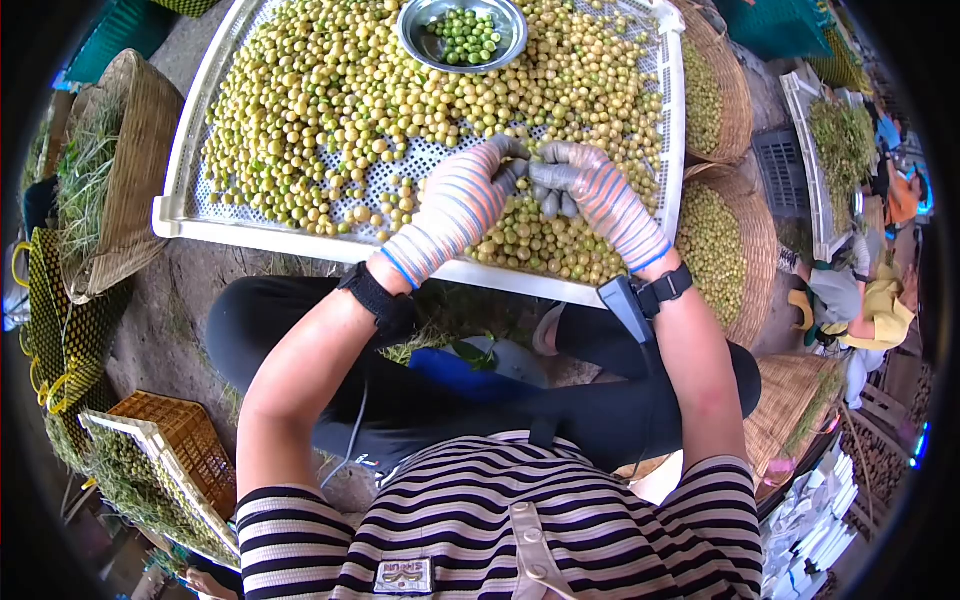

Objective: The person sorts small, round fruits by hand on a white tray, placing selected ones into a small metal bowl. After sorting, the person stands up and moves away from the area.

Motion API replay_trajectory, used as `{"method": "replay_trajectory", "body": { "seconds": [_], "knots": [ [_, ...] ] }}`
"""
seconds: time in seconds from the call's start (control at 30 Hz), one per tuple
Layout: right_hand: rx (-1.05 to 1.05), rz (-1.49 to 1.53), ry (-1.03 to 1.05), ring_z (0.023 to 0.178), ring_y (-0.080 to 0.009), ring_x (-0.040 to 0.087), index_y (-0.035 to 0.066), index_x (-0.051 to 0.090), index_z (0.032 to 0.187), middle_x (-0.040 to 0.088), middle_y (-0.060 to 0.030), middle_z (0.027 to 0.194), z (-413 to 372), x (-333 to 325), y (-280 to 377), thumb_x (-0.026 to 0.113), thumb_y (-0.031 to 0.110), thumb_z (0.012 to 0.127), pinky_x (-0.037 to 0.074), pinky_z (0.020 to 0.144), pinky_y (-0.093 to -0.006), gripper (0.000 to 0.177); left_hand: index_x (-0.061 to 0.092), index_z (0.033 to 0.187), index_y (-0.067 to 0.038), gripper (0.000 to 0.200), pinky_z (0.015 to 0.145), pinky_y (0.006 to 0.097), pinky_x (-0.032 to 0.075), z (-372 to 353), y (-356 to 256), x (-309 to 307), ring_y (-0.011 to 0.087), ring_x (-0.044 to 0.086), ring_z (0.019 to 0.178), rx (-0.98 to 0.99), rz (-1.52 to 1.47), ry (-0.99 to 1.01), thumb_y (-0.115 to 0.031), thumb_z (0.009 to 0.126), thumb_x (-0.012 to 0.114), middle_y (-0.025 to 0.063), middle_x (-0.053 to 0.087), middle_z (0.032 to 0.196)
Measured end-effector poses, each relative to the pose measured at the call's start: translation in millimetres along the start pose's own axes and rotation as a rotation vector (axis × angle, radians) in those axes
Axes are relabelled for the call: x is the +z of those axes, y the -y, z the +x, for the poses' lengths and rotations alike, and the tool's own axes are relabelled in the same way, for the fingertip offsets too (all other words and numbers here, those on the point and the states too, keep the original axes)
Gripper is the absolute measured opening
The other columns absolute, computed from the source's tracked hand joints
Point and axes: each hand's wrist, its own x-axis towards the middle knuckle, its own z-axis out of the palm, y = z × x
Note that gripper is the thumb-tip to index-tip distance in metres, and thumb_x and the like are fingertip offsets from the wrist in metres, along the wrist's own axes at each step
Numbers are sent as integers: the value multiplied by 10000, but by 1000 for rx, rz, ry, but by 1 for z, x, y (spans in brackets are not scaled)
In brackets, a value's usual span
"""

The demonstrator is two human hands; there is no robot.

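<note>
My left hand (462,195), in a striped glove with grey fingertips, is closed in a pinch over the near middle of a white perforated tray (310,237). Facing it closely is my right hand (598,190), gloved alike, with its fingers curled and pinched. The fingertips of the two hands almost meet; whatever is between them is too small or hidden to make out. Small round yellow-green fruits (330,90) cover much of the tray, under and around both hands. Beyond them, a metal bowl (463,62) on the fruits holds greener ones (466,36).
Wicker baskets of the same fruits (708,250) stand against the tray's right side. At left is a tilted basket of grass-like greens (125,170). A crate with a tray of greens (150,490) lies lower left. Other people (860,310) are at far right.
</note>
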Motion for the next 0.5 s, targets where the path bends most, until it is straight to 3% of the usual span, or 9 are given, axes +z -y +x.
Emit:
{"method": "replay_trajectory", "body": {
  "seconds": [0.03,0.1,0.23,0.3,0.37,0.47,0.5],
  "knots": [
    [-15,120,-18,504,-42,536,78,601,847,599,17,670,-3,2,-3,625,232,837,345,412,-174,156,610,1017,-38,205,677,346,485,2,0,-3,248,634,751,-64,135,52,-188,879,585,149,655,829],
    [-14,175,-49,504,-41,537,86,599,826,594,20,651,-9,5,-3,631,224,834,350,418,-167,142,613,933,-47,177,657,364,488,-1,12,6,305,627,711,3,171,21,-211,869,592,164,642,771],
    [-48,78,-117,506,-37,529,97,599,796,591,30,636,-22,8,-3,625,247,833,353,433,-177,157,581,1085,-58,271,678,366,488,-11,11,15,298,638,750,-19,164,72,-210,862,599,178,648,809],
    [-33,38,-121,510,-39,527,105,602,801,595,30,647,-24,7,-10,623,260,831,351,435,-186,159,551,1152,-64,329,672,372,487,-12,9,18,301,642,766,93,144,70,-206,859,599,179,649,813],
    [-19,35,-135,510,-40,521,100,601,801,591,30,649,-27,10,-13,620,263,832,359,440,-189,167,577,1087,-54,271,650,388,481,-16,4,18,324,634,754,149,140,67,-193,855,595,179,641,791],
    [-20,-8,-121,509,-48,514,84,599,808,582,25,648,-41,21,-10,613,260,834,379,453,-199,179,616,929,-69,134,627,408,476,-17,-1,13,357,609,725,93,309,152,-166,841,590,175,624,745],
    [-30,-47,-92,510,-53,512,74,598,814,576,21,646,-49,25,-9,609,254,836,393,462,-206,182,626,939,-80,132,623,403,479,-17,0,12,350,614,715,54,413,160,-161,844,584,172,628,747]
  ]
}}
